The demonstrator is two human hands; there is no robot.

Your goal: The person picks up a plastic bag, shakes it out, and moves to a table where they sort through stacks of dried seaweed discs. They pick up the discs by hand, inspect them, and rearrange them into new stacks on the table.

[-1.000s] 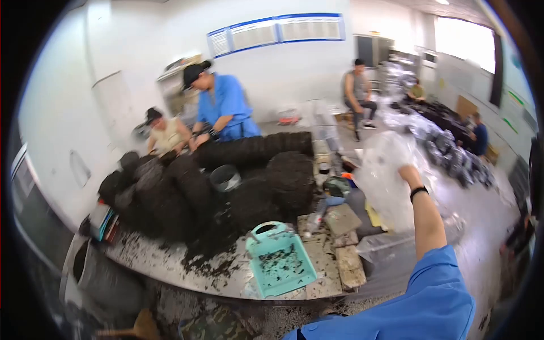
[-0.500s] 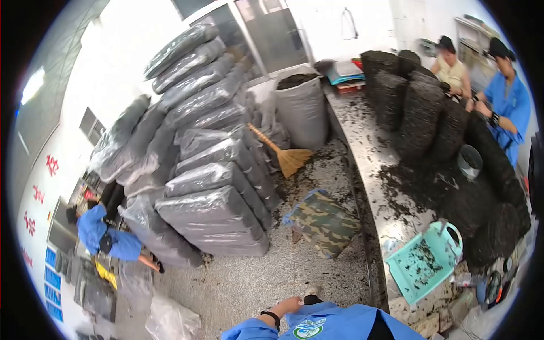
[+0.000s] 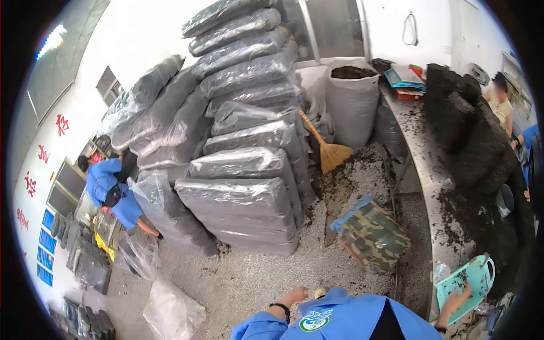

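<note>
Half a second ago the scoop [image 3: 469,279] lay untouched on the table [image 3: 416,144] and only one hand showed. Now the right hand [image 3: 457,296] has come into view at the lower right, its fingers closed on the scoop's near edge. The scoop sits at the near end of the table, close to its edge, with dark crumbs in it. The left hand [image 3: 293,295] stays low by the chest as before, a black band on its wrist, fingers loose and holding nothing. The view has swung a little, so the stack of bags [image 3: 243,170] now fills the middle and the dark heap [image 3: 470,141] on the table has slid to the right edge. There is one scoop, one broom [image 3: 327,148] leaning by the stack, one camouflage pack [image 3: 374,232] on the floor beside the table, and one white sack [image 3: 352,102] filled with dark matter at the table's far end. The plastic-wrapped bags number well over a dozen, but they overlap too much for an exact count. Two other people show: one in blue [image 3: 110,190] bent over at the left, and one [image 3: 501,105] behind the heap. A blue sleeve [image 3: 531,136] shows at the right edge.
</note>
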